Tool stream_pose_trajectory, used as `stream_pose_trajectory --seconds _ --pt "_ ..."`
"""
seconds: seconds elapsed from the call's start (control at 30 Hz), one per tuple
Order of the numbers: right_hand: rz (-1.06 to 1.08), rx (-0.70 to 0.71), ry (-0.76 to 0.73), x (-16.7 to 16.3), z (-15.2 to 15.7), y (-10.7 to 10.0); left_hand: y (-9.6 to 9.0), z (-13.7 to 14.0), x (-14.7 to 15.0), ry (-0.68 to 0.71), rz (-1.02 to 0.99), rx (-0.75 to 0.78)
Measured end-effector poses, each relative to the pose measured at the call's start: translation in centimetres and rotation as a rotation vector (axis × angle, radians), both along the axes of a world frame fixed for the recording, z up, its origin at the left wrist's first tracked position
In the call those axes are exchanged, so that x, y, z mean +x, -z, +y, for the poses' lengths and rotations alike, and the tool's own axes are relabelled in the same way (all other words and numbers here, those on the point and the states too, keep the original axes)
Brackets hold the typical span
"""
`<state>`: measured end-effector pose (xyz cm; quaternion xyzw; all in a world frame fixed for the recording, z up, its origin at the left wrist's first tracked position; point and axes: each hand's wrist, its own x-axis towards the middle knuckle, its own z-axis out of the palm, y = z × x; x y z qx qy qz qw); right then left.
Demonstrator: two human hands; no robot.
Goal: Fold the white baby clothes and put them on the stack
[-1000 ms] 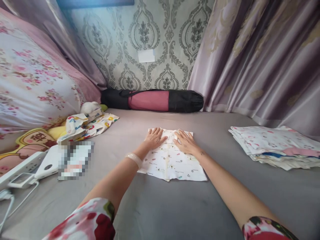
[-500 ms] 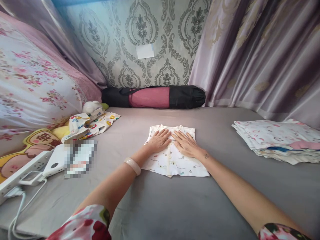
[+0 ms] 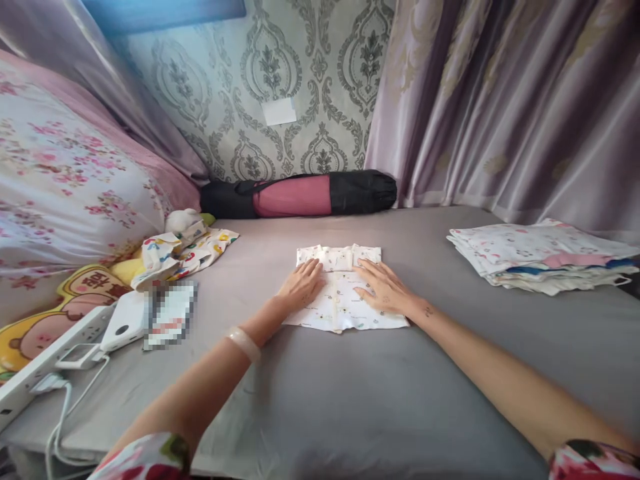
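A small white printed baby shirt lies flat on the grey bed sheet, its button strip running down the middle. Its collar and upper edge make a raised band across the far side. My left hand rests on the shirt's left edge, fingers stretched out, palm down. On the right side of the cloth lies my right hand, fingers and thumb spread. Both hands touch the shirt, and neither grips it. A pale bangle circles my left wrist.
To the right is a stack of folded clothes. A black and pink rolled bag lies along the wall. At left are a patterned cloth, a cartoon cushion, a white charger box and a power strip with cables.
My hands have moved apart, from the shirt's upper middle toward its two sides. The view has shifted slightly to the right.
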<state>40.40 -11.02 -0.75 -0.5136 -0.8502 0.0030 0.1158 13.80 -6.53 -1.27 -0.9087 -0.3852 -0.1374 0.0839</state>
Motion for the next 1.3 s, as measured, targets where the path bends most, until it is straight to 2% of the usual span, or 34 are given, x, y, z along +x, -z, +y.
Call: stream_pose_trajectory --seconds 0.13,0.3,0.4,0.53,0.67,0.77,0.9,1.0,1.1,1.2,1.3 --pt "0.017 0.016 0.084 2.3 -3.1 -0.1 0.1 -2.3 -3.5 -0.066 -0.024 -0.065" --pt "0.104 -0.010 0.330 3.4 -5.4 -0.4 -0.1 -4.1 -6.3 -0.395 -0.142 -0.192" --pt "0.191 -0.114 0.457 3.3 -6.1 -0.8 -0.8 -4.9 -6.8 -0.500 -0.249 -0.377" --pt "0.269 -0.244 0.513 3.1 -6.6 -1.2 -2.1 -6.0 -6.6 -0.570 -0.378 -0.599" --pt "0.364 -0.316 0.520 3.1 -7.2 -1.5 -2.9 -6.9 -6.6 -0.570 -0.473 -0.714" --pt "0.536 -0.430 0.490 3.0 -8.0 -2.2 -3.4 -7.5 -6.7 -0.519 -0.506 -0.848" --pt "0.707 -0.595 0.389 3.1 -9.0 -3.3 -4.6 -8.0 -6.9 -0.390 -0.558 -0.994" --pt "0.743 -0.656 0.311 3.4 -9.2 -3.5 -5.5 -8.0 -6.8 -0.370 -0.582 -1.087" --pt "0.799 -0.635 0.312 3.5 -8.9 -3.3 -5.9 -7.8 -6.6 -0.364 -0.644 -1.113" --pt "0.866 -0.644 0.376 3.5 -8.5 -3.2 -6.0 -7.4 -6.1 -0.352 -0.780 -1.093" --pt "1.016 -0.656 0.423 3.3 -7.9 -3.3 -6.0 -7.0 -5.3 -0.355 -0.931 -1.074"
